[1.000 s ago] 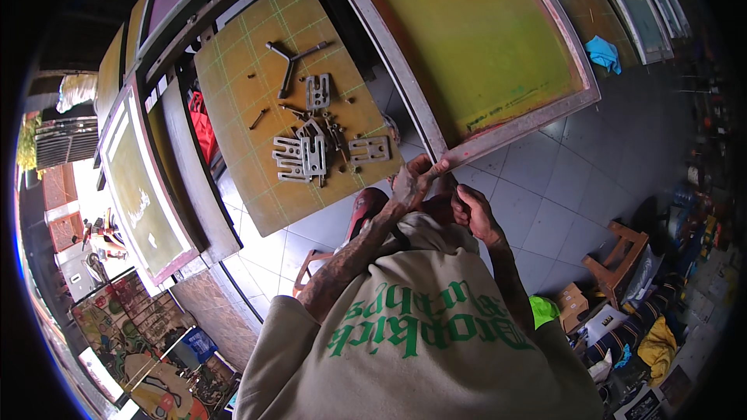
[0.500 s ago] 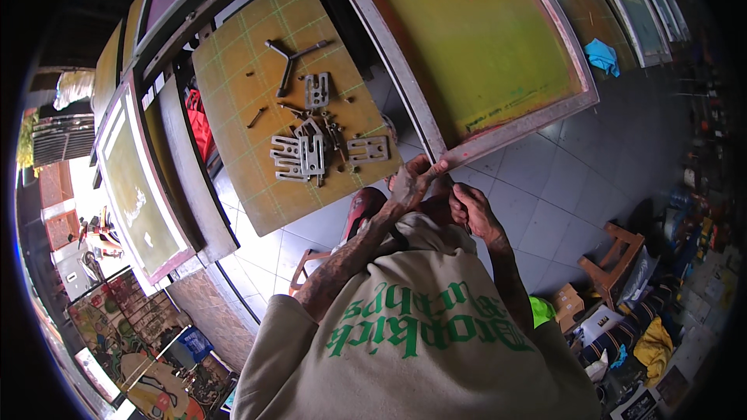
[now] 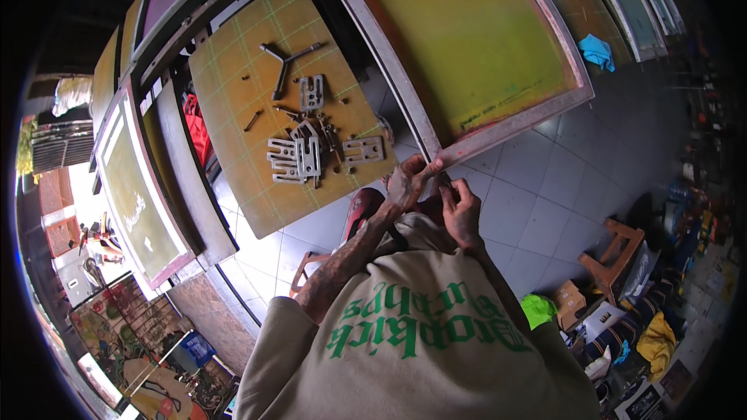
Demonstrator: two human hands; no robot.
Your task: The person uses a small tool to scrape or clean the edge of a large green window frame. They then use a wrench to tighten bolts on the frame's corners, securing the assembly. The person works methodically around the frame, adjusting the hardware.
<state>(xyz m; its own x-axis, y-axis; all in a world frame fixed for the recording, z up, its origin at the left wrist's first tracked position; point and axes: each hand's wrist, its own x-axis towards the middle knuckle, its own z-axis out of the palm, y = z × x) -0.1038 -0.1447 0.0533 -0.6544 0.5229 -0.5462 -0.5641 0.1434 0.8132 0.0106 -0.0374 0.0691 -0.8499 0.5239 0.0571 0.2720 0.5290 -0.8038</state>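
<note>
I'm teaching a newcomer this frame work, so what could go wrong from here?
Both hands, left hand and right hand, pinch the corner of the large green-meshed screen frame; fingers could get nicked there. The loose grey metal brackets and bolts lie unsecured on the yellow gridded board and might slide off if it is bumped.

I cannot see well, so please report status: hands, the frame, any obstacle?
Left hand and right hand both at corner of screen frame. Grip unclear. Metal brackets on board, apart.
</note>
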